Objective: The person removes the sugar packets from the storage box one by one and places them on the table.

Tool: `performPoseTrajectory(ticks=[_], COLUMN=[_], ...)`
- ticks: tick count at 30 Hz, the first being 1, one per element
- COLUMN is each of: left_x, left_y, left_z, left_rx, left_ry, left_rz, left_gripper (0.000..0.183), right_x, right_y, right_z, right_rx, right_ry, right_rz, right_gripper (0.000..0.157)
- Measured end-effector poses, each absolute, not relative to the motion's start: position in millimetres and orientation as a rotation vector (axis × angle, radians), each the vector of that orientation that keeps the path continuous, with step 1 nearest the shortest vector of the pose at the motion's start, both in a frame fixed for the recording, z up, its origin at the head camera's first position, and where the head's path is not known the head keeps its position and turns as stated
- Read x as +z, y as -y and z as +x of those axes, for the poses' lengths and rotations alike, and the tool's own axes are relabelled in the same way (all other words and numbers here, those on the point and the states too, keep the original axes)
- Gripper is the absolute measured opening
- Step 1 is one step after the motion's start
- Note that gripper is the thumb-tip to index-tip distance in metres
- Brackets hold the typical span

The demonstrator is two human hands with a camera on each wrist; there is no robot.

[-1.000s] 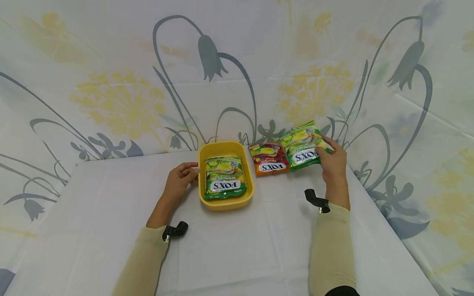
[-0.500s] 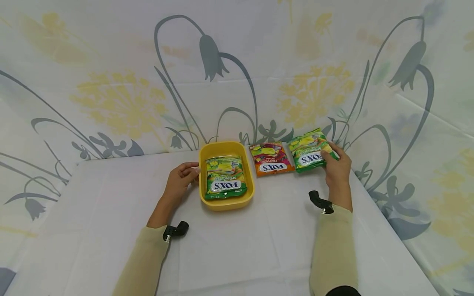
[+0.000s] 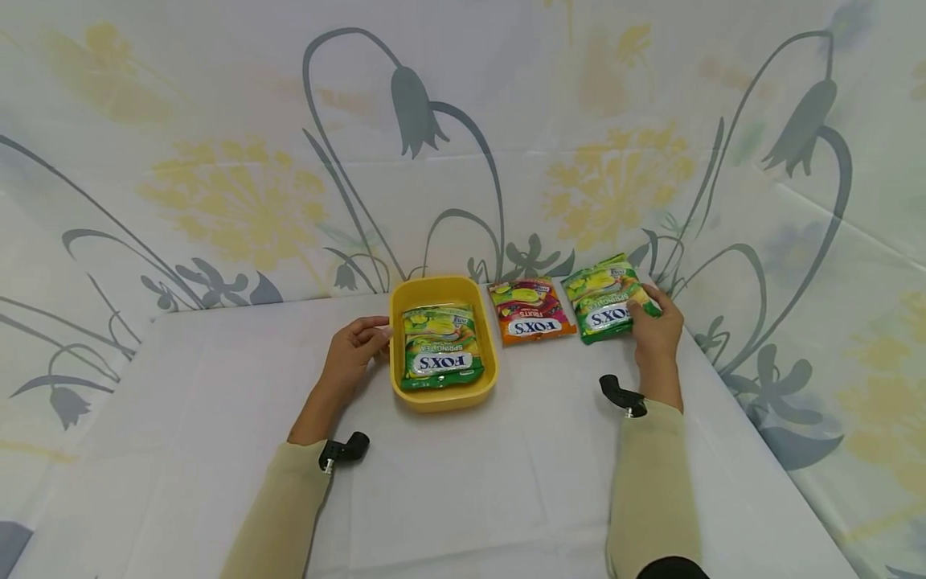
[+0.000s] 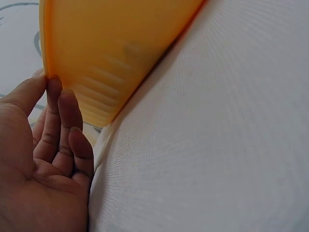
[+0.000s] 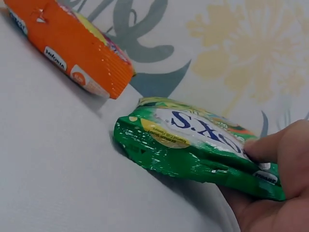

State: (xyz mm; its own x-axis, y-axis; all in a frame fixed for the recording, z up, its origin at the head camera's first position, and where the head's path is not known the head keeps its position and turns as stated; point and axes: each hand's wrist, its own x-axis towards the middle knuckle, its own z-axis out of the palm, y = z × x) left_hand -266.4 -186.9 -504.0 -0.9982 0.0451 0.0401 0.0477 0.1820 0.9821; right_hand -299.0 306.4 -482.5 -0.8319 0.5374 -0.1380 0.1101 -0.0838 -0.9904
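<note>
A yellow plastic tub [image 3: 444, 404] stands on the white-covered table, with a green Fox's Spring Tea candy bag [image 3: 439, 346] lying inside it. At its left side, my left hand [image 3: 353, 350] pinches the rim; the left wrist view shows thumb and forefinger meeting on the tub's edge [image 4: 120, 43]. To the right, my right hand [image 3: 657, 328] grips another green Fox's candy bag [image 3: 600, 296] by its right edge, thumb on top. In the right wrist view this green bag [image 5: 164, 140] sits low over the cloth, its far end close to the surface.
A red and orange Fox's Fruits candy bag [image 3: 531, 312] lies between the tub and the held bag. Behind the table [image 3: 477, 490] rises a flower-patterned cloth backdrop [image 3: 463, 185]. The table's right edge runs just beyond my right hand.
My right hand has drawn the green bag rightward and down, away from overlapping the red bag, and it now lies beside it. My left hand keeps its place on the tub.
</note>
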Motion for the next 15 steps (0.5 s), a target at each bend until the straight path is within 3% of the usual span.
performPoseTrajectory(ticks=[15], left_x=[-504.0], left_y=[187.1], left_z=[-267.2], left_rx=[-1.992], left_ry=[2.435], left_rz=[-0.077], left_gripper=[0.039], right_x=[-484.9], right_y=[-301.1], right_z=[-294.3], right_rx=[1.257], right_ry=[2.344], right_rz=[-0.622], right_gripper=[0.05])
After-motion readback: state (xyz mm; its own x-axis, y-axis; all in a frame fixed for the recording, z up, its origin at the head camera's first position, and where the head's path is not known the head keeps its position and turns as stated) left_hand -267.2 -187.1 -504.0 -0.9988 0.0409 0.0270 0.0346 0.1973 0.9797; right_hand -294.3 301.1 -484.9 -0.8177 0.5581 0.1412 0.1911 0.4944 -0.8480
